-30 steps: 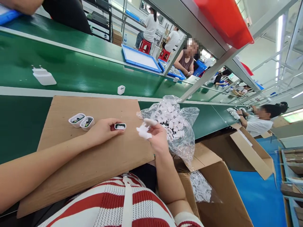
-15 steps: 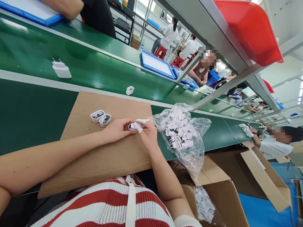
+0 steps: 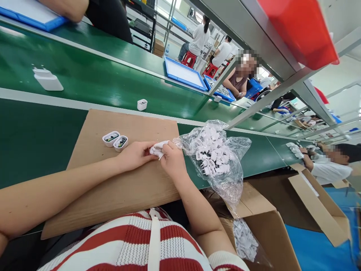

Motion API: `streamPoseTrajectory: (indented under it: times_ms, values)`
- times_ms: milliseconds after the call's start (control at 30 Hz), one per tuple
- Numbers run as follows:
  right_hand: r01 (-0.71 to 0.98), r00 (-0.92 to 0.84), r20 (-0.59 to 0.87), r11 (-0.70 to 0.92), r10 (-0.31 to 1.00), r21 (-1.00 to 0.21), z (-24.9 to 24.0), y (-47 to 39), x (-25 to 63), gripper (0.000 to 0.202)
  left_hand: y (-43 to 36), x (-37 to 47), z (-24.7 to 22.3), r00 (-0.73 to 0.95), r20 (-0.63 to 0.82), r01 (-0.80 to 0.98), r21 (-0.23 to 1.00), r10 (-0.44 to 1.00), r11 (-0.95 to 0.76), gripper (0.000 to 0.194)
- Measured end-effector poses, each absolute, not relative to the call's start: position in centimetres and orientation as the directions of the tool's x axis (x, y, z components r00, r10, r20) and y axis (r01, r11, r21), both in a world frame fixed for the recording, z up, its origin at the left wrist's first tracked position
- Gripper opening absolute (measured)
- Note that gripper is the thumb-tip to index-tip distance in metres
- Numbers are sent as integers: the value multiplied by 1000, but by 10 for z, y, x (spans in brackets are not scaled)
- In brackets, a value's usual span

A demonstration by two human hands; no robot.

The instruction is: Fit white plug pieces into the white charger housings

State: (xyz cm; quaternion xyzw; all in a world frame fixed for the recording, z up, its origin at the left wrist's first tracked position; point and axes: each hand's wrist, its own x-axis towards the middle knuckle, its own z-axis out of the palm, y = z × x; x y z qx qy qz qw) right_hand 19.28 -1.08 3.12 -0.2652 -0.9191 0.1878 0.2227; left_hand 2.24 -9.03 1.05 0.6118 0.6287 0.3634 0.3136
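My left hand is closed around one end of a small white charger housing, above the cardboard sheet. Bent over the other end, my right hand grips the same housing, with white coverings on some fingertips. Those fingers hide most of the housing and whatever lies inside it. Left of my hands, two open white charger housings stand side by side, circuit parts showing inside. To the right, a clear plastic bag lies open with a heap of white plug pieces.
Beneath my forearms lies a cardboard sheet. Beyond it, a green conveyor belt carries a white plug charger and a small housing. An open cardboard box stands at lower right. A metal frame slants overhead; co-workers sit around.
My right fingers have closed down over the housing, covering its dark opening. On the belt, the plug charger and small housing have shifted left. The two open housings stay put on the cardboard.
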Motion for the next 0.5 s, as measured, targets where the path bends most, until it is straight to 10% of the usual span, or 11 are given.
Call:
streamPoseTrajectory:
  times_ms: [200,500]
  values:
    - [496,-691,265,707,673,-504,26,-14,187,22,-89,22,19,-23,12,849,528,1000,13,32]
    - [305,-402,527,652,749,-694,24,-30,258,19,-23,-22,79,-140,-151,894,405,979,191,37]
